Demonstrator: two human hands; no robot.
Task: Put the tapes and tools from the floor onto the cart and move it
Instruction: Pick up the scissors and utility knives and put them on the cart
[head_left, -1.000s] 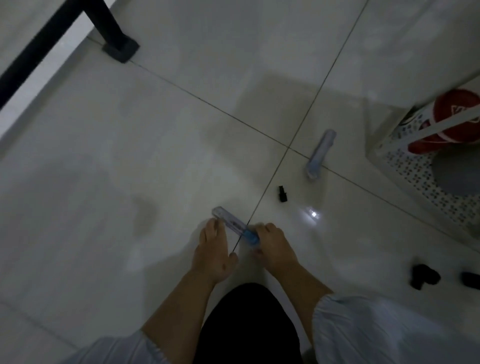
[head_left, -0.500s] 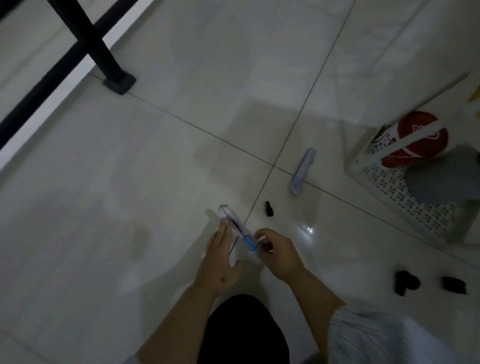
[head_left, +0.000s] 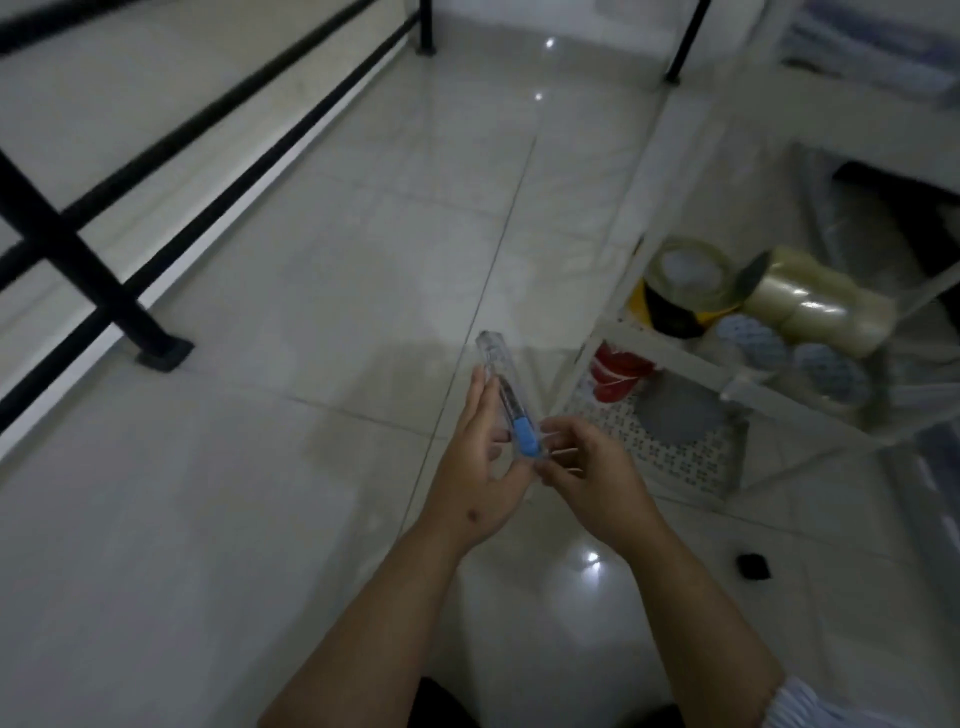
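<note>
Lifted off the floor since the earlier frames, the clear tool case (head_left: 501, 387) now sits between the left hand (head_left: 480, 457) and right hand (head_left: 587, 470), both grasping its near blue end, long axis pointing far and slightly left, ready for the cart (head_left: 670, 358) just right.

Bare floor (head_left: 291, 467) lies open to the left up to the black railing (head_left: 104, 270). On the right the white cart (head_left: 675, 358) stands close, its shelf crowded with tape rolls (head_left: 810, 301)
</note>
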